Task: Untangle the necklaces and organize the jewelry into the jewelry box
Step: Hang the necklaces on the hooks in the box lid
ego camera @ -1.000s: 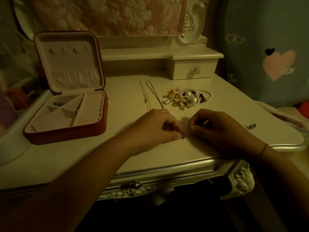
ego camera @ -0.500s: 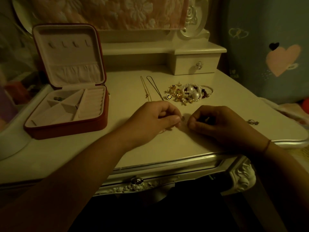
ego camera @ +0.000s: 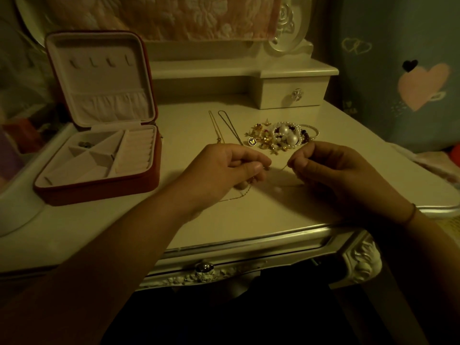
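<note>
The box point(ego camera: 99, 192) at the left is red outside and pink inside, and the table point(ego camera: 249, 220) is cream. The heap of jewelry point(ego camera: 281, 138) in the middle is gold with white pearls and dark red beads, and the chain point(ego camera: 242, 194) below it is gold. The cloth point(ego camera: 174, 16) along the top is pink with flowers, and the wall point(ego camera: 373, 115) at the right is grey-blue with a pink heart point(ego camera: 420, 85).

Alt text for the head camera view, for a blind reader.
The left hand and right hand pinch a thin gold chain over a cream dressing table. An open red jewelry box sits at left; two more chains and a jewelry heap lie beyond the hands.
</note>
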`<state>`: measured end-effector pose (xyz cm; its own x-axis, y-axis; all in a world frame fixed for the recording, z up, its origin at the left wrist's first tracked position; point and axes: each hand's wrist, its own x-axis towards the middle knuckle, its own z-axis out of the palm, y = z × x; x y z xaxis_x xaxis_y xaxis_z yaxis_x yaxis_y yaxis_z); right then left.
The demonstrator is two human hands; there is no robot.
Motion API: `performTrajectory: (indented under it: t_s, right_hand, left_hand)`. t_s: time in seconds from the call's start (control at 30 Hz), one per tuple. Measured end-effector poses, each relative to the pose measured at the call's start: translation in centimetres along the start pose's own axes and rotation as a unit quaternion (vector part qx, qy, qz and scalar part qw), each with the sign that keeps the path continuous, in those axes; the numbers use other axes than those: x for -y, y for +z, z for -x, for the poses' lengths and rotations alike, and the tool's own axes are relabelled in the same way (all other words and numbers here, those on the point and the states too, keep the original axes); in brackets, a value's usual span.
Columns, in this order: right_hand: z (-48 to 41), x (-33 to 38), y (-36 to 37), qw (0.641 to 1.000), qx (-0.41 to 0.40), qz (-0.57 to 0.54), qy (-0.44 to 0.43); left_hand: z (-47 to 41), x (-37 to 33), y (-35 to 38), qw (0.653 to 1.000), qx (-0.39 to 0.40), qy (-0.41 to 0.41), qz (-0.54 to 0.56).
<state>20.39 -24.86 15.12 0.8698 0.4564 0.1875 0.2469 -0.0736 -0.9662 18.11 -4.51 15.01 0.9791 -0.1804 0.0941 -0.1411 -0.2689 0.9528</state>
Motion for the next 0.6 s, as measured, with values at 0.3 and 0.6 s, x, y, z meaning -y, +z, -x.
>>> performTrajectory:
  t_s: [0.3, 0.6]
  right_hand:
    - [-0.2, 0.3, 1.2, 0.992, 0.025, 0.113, -0.048]
    - [-1.1, 1.4, 1.5, 0.993, -0.111, -0.001, -0.045]
  left_hand:
    - [-0.3, 0.0, -0.6, 0.993, -0.027, -0.026, 0.108]
    - [0.0, 0.0, -0.2, 0.998, 0.026, -0.008, 0.056]
